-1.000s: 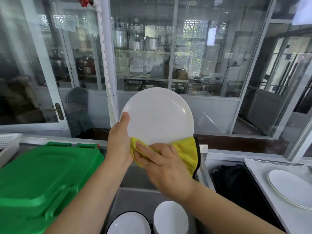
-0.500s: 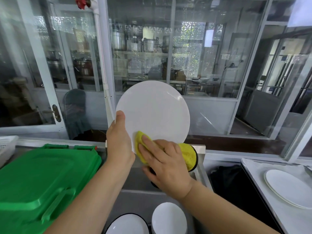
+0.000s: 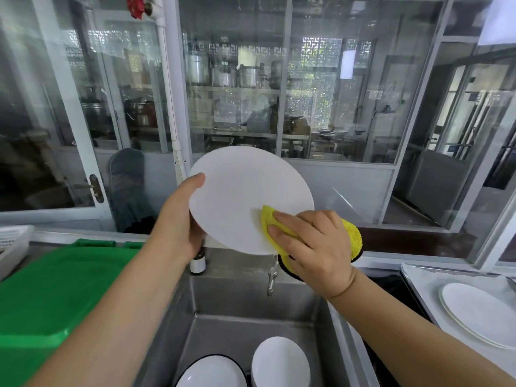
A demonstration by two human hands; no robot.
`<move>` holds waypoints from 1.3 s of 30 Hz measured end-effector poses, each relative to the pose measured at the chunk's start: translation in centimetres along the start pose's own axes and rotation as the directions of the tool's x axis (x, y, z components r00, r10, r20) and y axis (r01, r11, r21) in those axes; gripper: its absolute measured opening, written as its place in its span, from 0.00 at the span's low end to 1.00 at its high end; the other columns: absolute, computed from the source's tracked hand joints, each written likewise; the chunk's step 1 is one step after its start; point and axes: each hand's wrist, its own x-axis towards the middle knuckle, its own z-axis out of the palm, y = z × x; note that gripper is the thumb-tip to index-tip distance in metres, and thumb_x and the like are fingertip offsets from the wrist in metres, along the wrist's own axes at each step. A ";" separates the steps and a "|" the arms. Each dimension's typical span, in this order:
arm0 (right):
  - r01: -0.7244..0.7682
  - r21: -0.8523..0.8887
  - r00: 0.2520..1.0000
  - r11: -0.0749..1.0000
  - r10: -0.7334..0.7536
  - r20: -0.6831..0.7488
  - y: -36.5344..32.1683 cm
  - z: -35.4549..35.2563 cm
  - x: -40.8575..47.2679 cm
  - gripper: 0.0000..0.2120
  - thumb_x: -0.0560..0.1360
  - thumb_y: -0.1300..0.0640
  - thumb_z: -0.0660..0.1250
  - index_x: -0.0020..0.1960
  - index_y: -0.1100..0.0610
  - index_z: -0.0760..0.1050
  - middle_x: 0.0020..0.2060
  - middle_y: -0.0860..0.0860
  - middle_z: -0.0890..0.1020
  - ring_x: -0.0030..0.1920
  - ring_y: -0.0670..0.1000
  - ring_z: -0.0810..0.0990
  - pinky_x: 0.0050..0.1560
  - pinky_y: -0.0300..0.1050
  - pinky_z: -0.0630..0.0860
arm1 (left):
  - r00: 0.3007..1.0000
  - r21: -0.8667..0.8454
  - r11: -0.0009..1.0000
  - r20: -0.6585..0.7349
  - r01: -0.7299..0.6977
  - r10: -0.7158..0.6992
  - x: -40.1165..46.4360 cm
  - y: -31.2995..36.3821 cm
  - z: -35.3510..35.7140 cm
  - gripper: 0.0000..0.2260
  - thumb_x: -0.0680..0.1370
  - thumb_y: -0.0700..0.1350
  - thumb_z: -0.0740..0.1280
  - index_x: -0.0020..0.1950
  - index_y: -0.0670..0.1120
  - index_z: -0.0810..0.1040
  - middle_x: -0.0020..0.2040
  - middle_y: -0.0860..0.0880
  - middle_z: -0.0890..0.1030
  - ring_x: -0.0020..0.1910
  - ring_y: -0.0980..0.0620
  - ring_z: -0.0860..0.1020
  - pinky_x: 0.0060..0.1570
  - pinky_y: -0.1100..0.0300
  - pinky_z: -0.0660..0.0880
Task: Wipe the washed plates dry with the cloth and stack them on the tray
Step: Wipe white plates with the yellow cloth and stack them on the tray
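I hold a round white plate [image 3: 245, 191] tilted above the steel sink [image 3: 240, 311]. My left hand [image 3: 178, 219] grips its left rim, thumb on the face. My right hand [image 3: 312, 247] presses a yellow cloth [image 3: 352, 237] with a black edge against the plate's lower right part. Two dried white plates [image 3: 480, 314] lie stacked on the paper-lined tray [image 3: 418, 275] at the right. More white dishes, one plain [image 3: 279, 361] and one black-rimmed [image 3: 209, 372], sit in the sink bottom.
A green plastic lid [image 3: 53, 291] covers a bin to the left of the sink. A small bottle [image 3: 197, 262] and a tap [image 3: 271, 275] stand at the sink's back edge. A white basket [image 3: 14, 244] is far left. Glass windows run behind.
The plate has tilted flatter and shifted slightly right. My right hand with the cloth has slid from the plate's lower middle to its lower right edge. The camera view has dropped a little.
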 end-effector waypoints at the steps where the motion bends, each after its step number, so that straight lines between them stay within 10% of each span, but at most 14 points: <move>1: -0.025 -0.029 1.000 0.999 0.025 0.003 -0.1 0.0 0.3 0.08 0.73 0.63 0.68 0.48 0.54 0.84 0.49 0.50 0.85 0.38 0.55 0.78 0.36 0.47 0.71 | 0.998 -0.046 0.997 -0.015 -0.057 0.057 -0.8 -0.9 0.6 0.05 0.77 0.46 0.66 0.51 0.50 0.78 0.45 0.51 0.86 0.43 0.52 0.84 0.38 0.58 0.77; 6: -0.138 -0.087 0.990 0.987 0.135 -0.038 -2.1 0.5 0.7 0.09 0.70 0.66 0.68 0.44 0.56 0.85 0.48 0.50 0.85 0.35 0.55 0.78 0.34 0.46 0.71 | 0.959 -0.064 0.957 -0.005 -0.284 0.284 -5.1 -6.5 3.9 0.14 0.79 0.37 0.63 0.57 0.55 0.77 0.54 0.55 0.83 0.53 0.55 0.82 0.48 0.61 0.78; 11: -0.044 -0.020 0.999 0.999 0.044 -0.014 -3.3 0.6 -1.4 0.09 0.71 0.63 0.72 0.50 0.55 0.81 0.51 0.51 0.84 0.35 0.55 0.79 0.34 0.47 0.70 | 0.977 -0.083 0.977 -0.105 -0.197 0.188 -4.5 -6.8 3.1 0.12 0.81 0.41 0.59 0.55 0.55 0.79 0.54 0.51 0.84 0.55 0.49 0.81 0.61 0.47 0.74; 15: 0.057 -0.017 0.997 0.998 -0.056 0.057 -1.5 -0.3 -3.2 0.14 0.71 0.63 0.73 0.55 0.54 0.77 0.55 0.51 0.83 0.37 0.55 0.80 0.36 0.47 0.71 | 0.983 0.015 0.989 -0.106 -0.150 0.151 -3.7 -6.4 1.7 0.08 0.81 0.44 0.61 0.55 0.51 0.79 0.46 0.52 0.84 0.39 0.55 0.82 0.58 0.43 0.72; 22: 0.184 0.002 0.970 0.983 -0.182 0.160 1.9 -1.9 -3.8 0.09 0.73 0.63 0.70 0.52 0.55 0.83 0.53 0.52 0.84 0.38 0.55 0.81 0.39 0.46 0.73 | 0.988 0.297 0.947 0.058 0.121 -0.145 0.2 -2.5 -1.1 0.07 0.79 0.44 0.65 0.54 0.43 0.78 0.43 0.47 0.85 0.43 0.48 0.82 0.44 0.55 0.77; 27: -0.006 -0.064 0.994 0.998 0.012 0.106 0.6 -1.1 -3.1 0.10 0.73 0.65 0.67 0.49 0.56 0.84 0.50 0.51 0.84 0.35 0.55 0.80 0.35 0.45 0.70 | 0.997 0.115 0.993 0.062 0.033 -0.040 -0.9 -3.4 0.9 0.09 0.75 0.37 0.68 0.53 0.47 0.78 0.42 0.52 0.86 0.43 0.52 0.83 0.35 0.63 0.78; 31: -0.057 -0.098 0.995 0.994 0.064 0.072 -0.9 -0.4 -2.9 0.09 0.69 0.65 0.72 0.47 0.56 0.85 0.50 0.51 0.84 0.35 0.55 0.79 0.34 0.46 0.70 | 0.992 0.010 0.994 0.071 -0.109 0.108 -4.5 -7.9 3.2 0.18 0.76 0.33 0.64 0.60 0.51 0.76 0.53 0.52 0.84 0.52 0.52 0.82 0.48 0.57 0.79; 39: 0.129 -0.001 0.986 0.992 -0.128 0.109 -0.5 -1.4 -4.4 0.12 0.73 0.62 0.71 0.55 0.55 0.76 0.53 0.51 0.84 0.37 0.55 0.80 0.38 0.46 0.72 | 0.998 0.079 0.996 0.052 0.035 -0.039 -2.1 -6.5 -0.2 0.13 0.74 0.31 0.61 0.49 0.47 0.79 0.40 0.51 0.86 0.38 0.53 0.83 0.33 0.59 0.77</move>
